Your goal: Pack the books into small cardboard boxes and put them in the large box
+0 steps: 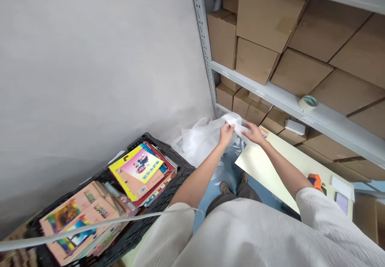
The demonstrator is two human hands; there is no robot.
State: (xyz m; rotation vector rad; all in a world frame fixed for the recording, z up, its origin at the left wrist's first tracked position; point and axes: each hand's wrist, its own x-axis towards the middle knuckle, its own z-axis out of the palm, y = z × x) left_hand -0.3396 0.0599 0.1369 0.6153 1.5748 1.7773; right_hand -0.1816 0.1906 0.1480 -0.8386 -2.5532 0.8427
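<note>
My left hand (226,134) pinches a thin white sheet (233,118) between thumb and fingers, out in front of my body. At the sheet's right side my right hand (255,134) has its fingers bent around the edge. Whether the sheet is paper or film I cannot tell. Just left of my hands, a heap of crumpled white sheets (200,142) lies low against the wall. Beneath my right forearm is a pale yellow tabletop (279,162), and a small colourful card (264,131) lies at its far edge.
A black crate (183,168) at my left holds several books (141,170). Ahead, a metal shelf (270,86) carries cardboard boxes (267,14) and a tape roll (308,102). An orange tool (315,181) and a phone (341,202) lie on the table. A white cable (120,221) crosses low left.
</note>
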